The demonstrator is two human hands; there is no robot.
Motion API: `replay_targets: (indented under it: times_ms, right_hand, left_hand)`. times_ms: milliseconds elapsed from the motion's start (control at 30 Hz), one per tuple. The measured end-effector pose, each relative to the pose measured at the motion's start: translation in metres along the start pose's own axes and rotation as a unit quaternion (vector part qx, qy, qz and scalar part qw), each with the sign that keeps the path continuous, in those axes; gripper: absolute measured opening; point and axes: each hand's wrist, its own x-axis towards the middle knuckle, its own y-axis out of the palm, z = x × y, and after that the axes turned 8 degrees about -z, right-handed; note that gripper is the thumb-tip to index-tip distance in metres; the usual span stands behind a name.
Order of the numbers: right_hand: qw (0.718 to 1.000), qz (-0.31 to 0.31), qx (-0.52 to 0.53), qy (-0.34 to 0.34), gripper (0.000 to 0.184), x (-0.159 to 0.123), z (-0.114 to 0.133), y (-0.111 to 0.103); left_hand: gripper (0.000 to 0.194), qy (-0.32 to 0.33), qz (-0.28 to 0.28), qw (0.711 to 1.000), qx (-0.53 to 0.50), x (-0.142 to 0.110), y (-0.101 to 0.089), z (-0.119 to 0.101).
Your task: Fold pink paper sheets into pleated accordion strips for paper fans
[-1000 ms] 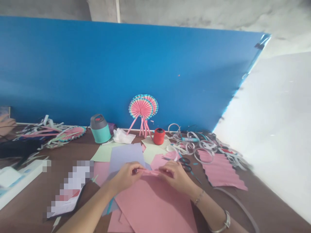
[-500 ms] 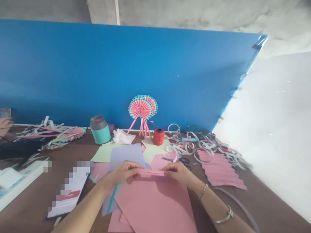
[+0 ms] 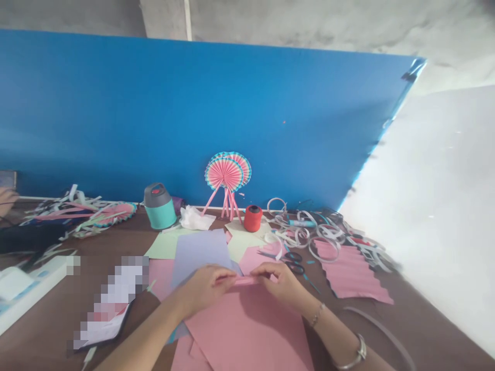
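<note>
The left hand (image 3: 204,288) and the right hand (image 3: 280,287) pinch a narrow folded band of pink paper (image 3: 246,281), one at each end, with their fingers curled over it. The band sits at the top edge of a large pink sheet (image 3: 243,330), at 6 o'clock from the hands; whether it is part of that sheet cannot be told. A lavender sheet (image 3: 201,252) lies at 11 o'clock, partly over a pale green sheet (image 3: 168,245). Black-handled scissors (image 3: 294,263) lie on the brown worktop (image 3: 116,242) at 2 o'clock, beyond them a pleated pink sheet (image 3: 353,273) and curled paper strips (image 3: 309,226). At 12 o'clock stand a red thread spool (image 3: 253,218) and pink paper fans (image 3: 226,175). A teal bottle (image 3: 159,206) stands at 11 o'clock. Another person's hand (image 3: 5,198) shows at the far 10 o'clock edge.
</note>
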Motion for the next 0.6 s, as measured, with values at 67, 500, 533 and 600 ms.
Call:
replay_targets:
  times_ms: [67, 500, 533, 600]
  right_hand:
    - [1.0, -0.001, -0.002, -0.001, 0.025, -0.001, 0.003, 0.001]
    - [0.999, 0.023, 0.019, 0.044, 0.022, -0.001, 0.003, 0.008]
    - [0.998, 0.024, 0.034, 0.049, 0.023, 0.0, 0.002, 0.008]
    - [0.996, 0.016, 0.058, 0.06, 0.024, 0.0, 0.0, 0.008]
  left_hand:
    - [0.038, -0.01, 0.011, 1.0, 0.003, -0.001, -0.001, -0.001]
    - [0.033, -0.056, 0.014, 0.997, -0.046, -0.003, 0.007, -0.017]
    - [0.034, -0.051, 0.01, 0.998, -0.045, -0.003, 0.007, -0.017]
    - [0.035, -0.045, 0.003, 0.998, -0.047, -0.002, 0.008, -0.014]
